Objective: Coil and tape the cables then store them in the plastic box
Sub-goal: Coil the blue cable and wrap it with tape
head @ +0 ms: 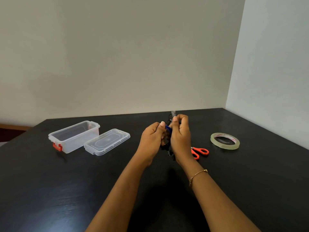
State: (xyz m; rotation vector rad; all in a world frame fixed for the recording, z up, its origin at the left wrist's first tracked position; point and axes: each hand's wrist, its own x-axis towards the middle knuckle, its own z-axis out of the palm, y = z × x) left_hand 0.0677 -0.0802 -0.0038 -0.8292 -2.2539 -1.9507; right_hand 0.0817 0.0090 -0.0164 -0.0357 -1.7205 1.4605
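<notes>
Above the middle of the black table, my left hand and my right hand are closed together around a small coiled bundle of blue and black cable. Black cable ends hang below the hands. A short strip of clear tape sticks up from my right fingertips. The clear plastic box with red latches stands open at the left, empty. Its clear lid lies flat beside it on the right.
A roll of clear tape lies on the table at the right. Orange-handled scissors lie just right of my right wrist, partly hidden by it. Walls close off the back and right sides.
</notes>
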